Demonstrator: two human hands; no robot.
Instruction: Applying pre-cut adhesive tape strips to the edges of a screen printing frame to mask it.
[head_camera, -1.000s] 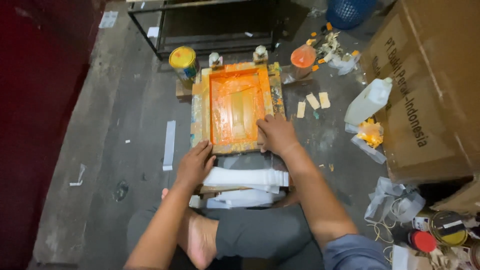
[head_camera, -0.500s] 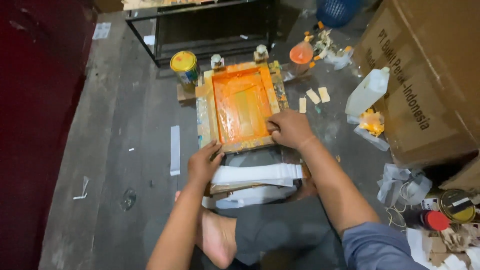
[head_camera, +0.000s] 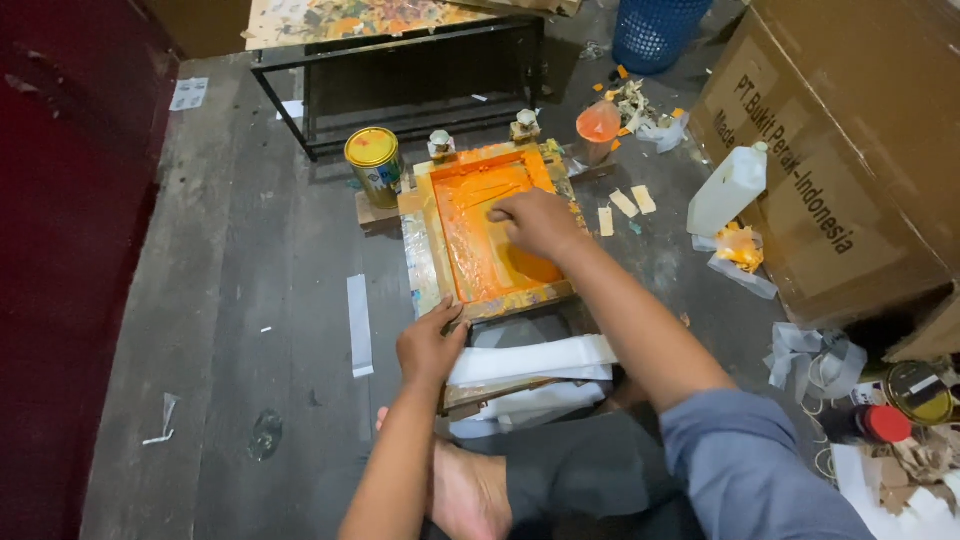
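1. A worn grey plank floor (head_camera: 230, 300) fills the left and centre of the frame.
2. A dark red wall (head_camera: 60, 250) runs down the left edge.
3. A black metal-framed table (head_camera: 400, 50) stands at upper centre.
4. The light is dim.

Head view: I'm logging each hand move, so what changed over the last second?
The right hand moved from the near edge of the orange-stained wooden printing frame up onto its orange mesh. The left hand stayed gripping the frame's near left corner. The yellow-lidded tin can stayed beside it.
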